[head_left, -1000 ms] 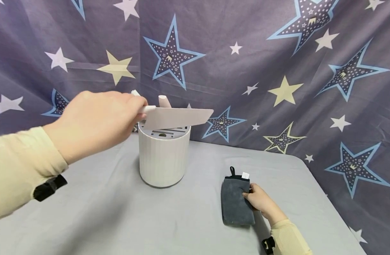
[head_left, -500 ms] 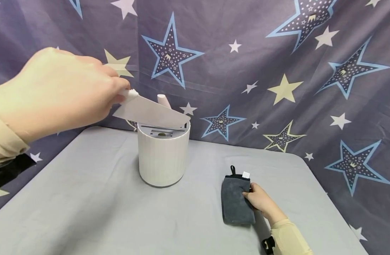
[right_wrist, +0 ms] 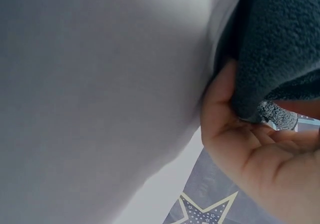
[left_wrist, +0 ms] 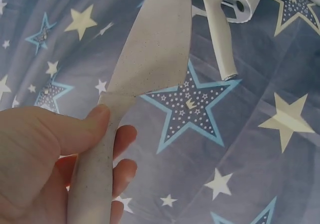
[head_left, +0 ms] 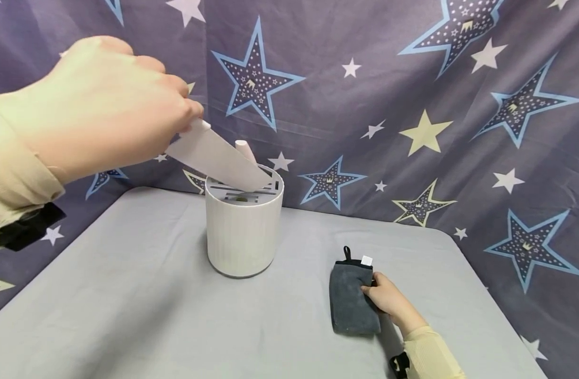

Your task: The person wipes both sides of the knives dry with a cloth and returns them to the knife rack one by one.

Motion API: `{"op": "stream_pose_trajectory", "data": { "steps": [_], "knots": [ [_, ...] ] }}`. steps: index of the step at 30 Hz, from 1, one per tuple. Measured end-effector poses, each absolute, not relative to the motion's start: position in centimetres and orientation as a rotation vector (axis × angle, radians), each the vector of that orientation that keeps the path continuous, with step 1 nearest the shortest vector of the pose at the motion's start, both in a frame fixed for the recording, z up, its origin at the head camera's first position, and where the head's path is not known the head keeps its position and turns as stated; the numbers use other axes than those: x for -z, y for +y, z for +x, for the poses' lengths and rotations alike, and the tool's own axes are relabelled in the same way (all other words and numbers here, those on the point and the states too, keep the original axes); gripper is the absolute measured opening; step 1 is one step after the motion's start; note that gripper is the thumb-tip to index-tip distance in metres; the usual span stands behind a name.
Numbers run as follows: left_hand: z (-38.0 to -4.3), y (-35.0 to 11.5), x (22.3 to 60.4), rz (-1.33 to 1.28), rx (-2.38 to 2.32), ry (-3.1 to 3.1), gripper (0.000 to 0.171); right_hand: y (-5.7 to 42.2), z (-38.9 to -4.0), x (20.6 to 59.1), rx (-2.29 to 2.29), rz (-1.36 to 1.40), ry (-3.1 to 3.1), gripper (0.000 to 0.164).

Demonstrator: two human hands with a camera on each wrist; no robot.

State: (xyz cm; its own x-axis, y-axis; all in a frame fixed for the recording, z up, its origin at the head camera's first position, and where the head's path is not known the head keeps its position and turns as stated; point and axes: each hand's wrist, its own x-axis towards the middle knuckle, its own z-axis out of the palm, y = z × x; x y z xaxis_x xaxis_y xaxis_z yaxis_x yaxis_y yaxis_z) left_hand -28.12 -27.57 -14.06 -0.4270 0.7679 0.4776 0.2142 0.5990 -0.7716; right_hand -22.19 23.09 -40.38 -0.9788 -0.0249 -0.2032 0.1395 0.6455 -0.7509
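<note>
My left hand (head_left: pixel 114 105) grips the pale handle of a broad-bladed kitchen knife (head_left: pixel 223 160), whose blade slants down to the right with its tip over the slotted top of a white round knife block (head_left: pixel 242 237). In the left wrist view the thumb and fingers wrap the handle of the knife (left_wrist: pixel 150 43). Another knife's handle (head_left: pixel 244 150) sticks up from the back of the block. At the right, my right hand (head_left: pixel 389 300) pinches the side edge of a folded dark grey cloth (head_left: pixel 352 300) with a black loop and a white tag.
Both the block and the cloth are on a table with a light grey cover (head_left: pixel 223 326). A purple curtain (head_left: pixel 318 116) printed with stars hangs close behind the table and along its right side.
My left hand has moved up and to the left, and the knife has turned from nearly level to tip-down over the block. The right hand and cloth stay as they were.
</note>
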Motion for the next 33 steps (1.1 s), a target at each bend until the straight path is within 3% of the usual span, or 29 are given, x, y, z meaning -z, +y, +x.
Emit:
{"op": "stream_pose_trajectory", "data": {
  "steps": [4, 7, 19, 33],
  "knots": [
    [-21.7, -21.8, 10.9, -0.817, -0.721, -2.032, 0.037, 23.1, -22.2, 40.4, 1.237, 0.092, 2.67, 0.036],
    [-19.6, -19.5, 9.7, -0.816, -0.755, -2.067, 0.037, 23.1, -22.2, 40.3, 1.241, 0.087, 2.667, 0.037],
    [-20.0, -14.6, 12.0, -0.77, -0.916, -2.146, 0.014, 23.3, -22.2, 40.2, 1.232, 0.079, 2.671, 0.037],
    [-21.6, -13.1, 18.1, -0.758, -0.982, -2.128, 0.019, 23.2, -22.2, 40.6, 1.247, 0.081, 2.66, 0.037]
  ]
}}
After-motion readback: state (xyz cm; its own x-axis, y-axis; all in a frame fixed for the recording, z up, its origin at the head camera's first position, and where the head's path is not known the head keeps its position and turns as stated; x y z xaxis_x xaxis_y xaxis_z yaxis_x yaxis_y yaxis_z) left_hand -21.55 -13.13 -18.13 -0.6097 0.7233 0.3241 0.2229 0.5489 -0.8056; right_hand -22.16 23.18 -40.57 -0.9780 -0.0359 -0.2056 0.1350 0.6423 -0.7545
